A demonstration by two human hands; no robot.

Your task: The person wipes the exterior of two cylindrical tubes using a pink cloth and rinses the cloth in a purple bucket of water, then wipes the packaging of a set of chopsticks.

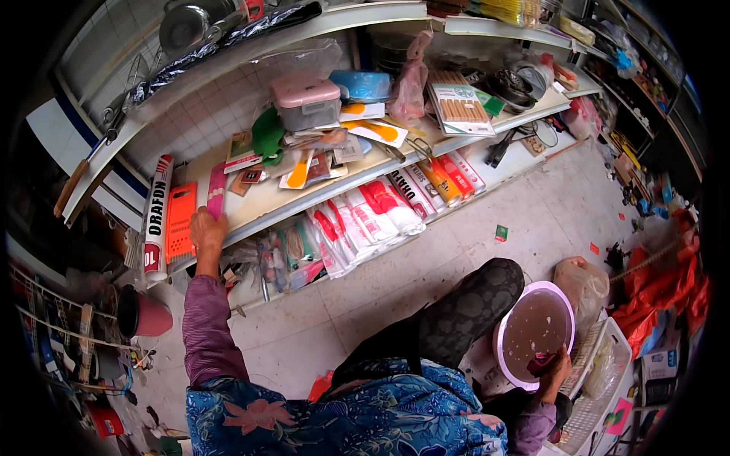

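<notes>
On the left, my left hand (207,229) rests at the front of the metal shelf (256,199), its fingers on the near end of a flat pink packet (217,191). An orange plastic grater (181,219) and a white tube printed with large letters (155,219) lie just left of that hand. Low on the right, my right hand (559,369) grips a dark red wet cloth (542,363) at the rim of a pink basin (499,347) of murky water. Farther along the shelf are a pink-lidded plastic box (306,102), carded packets and a packet of wooden chopsticks (462,105).
Packs of plastic bags (365,219) and several rolled tubes fill the lower shelf. A red bucket (153,315) stands at the left. Right of the basin are a white plastic basket (621,342) and red plastic sheeting (656,279). A small green packet (501,233) lies on the floor.
</notes>
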